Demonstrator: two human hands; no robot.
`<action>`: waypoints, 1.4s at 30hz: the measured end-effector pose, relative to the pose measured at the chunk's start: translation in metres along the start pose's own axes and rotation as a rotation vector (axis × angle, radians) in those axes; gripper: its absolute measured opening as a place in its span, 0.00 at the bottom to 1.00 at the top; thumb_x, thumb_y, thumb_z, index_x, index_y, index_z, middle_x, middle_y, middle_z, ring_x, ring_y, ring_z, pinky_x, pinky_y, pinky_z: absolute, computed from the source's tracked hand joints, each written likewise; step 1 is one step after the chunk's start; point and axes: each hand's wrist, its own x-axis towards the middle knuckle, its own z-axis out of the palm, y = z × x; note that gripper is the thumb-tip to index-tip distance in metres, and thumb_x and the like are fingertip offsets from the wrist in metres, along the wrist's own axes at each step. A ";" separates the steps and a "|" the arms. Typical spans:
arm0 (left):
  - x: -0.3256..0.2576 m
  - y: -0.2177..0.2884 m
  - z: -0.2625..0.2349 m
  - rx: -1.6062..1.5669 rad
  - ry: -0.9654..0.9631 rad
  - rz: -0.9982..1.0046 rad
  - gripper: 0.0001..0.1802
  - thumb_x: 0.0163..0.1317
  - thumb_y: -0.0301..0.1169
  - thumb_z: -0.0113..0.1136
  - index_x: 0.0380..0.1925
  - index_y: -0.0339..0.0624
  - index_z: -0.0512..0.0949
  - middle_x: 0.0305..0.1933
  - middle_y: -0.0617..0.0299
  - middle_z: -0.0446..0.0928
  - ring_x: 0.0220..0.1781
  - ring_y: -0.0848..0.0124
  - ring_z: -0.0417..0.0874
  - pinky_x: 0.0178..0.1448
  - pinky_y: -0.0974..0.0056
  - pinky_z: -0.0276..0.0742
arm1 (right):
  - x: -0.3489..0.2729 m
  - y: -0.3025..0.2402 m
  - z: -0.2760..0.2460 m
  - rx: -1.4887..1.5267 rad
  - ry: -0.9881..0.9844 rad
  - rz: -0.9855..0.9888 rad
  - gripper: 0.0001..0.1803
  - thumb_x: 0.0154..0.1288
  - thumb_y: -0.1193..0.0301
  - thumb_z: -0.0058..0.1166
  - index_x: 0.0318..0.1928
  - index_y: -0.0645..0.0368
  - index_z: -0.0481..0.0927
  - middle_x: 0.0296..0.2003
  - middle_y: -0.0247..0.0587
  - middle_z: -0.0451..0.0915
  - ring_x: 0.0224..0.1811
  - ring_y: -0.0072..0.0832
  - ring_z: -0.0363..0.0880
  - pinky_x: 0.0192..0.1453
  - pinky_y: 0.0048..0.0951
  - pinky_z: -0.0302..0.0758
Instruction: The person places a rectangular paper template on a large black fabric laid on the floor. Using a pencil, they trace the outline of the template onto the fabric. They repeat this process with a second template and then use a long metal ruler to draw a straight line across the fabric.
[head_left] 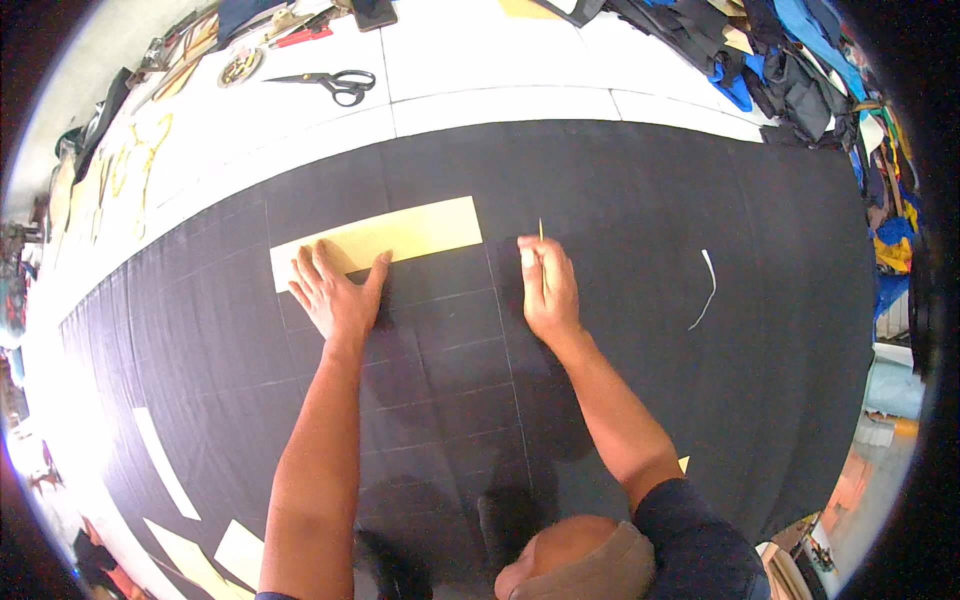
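Observation:
Black fabric [620, 400] covers most of the table, with thin pale lines drawn across it in a grid. On it lies a long yellow paper rectangle [425, 222], tilted slightly up to the right. My left hand [335, 295] is spread over the lower left part of this rectangle, fingertips on the paper. To the right of the paper, my right hand [548, 285] is closed around a thin yellowish stick [541, 229], whose narrow tip points away from me. Its lower part is hidden in the fingers, so its exact kind cannot be told.
Black-handled scissors [345, 86] lie on the white table [450, 75] beyond the fabric, near a dark phone [374, 13]. A cloth heap [790, 70] fills the far right. A white thread [711, 285] rests on the fabric; a pale strip [165, 465] and paper pieces [190, 560] lie lower left.

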 end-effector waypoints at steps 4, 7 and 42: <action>0.005 0.001 0.002 0.034 -0.066 -0.027 0.64 0.59 0.74 0.57 0.77 0.31 0.54 0.82 0.41 0.50 0.87 0.49 0.41 0.88 0.44 0.33 | 0.043 0.009 0.015 -0.103 0.040 -0.053 0.12 0.77 0.63 0.55 0.49 0.59 0.78 0.47 0.44 0.83 0.50 0.42 0.81 0.57 0.43 0.73; 0.004 0.004 0.003 0.024 -0.061 -0.035 0.63 0.59 0.74 0.56 0.77 0.32 0.55 0.83 0.42 0.50 0.87 0.50 0.41 0.88 0.44 0.33 | 0.056 0.011 0.032 -0.149 0.020 -0.048 0.15 0.67 0.65 0.66 0.48 0.55 0.76 0.45 0.40 0.82 0.50 0.43 0.80 0.54 0.46 0.70; 0.004 -0.007 0.007 -0.090 0.089 0.006 0.53 0.59 0.68 0.64 0.72 0.38 0.66 0.77 0.43 0.61 0.83 0.49 0.55 0.84 0.39 0.43 | 0.068 0.029 0.045 -0.278 -0.060 -0.071 0.24 0.53 0.61 0.77 0.46 0.54 0.79 0.45 0.40 0.84 0.51 0.45 0.81 0.57 0.48 0.72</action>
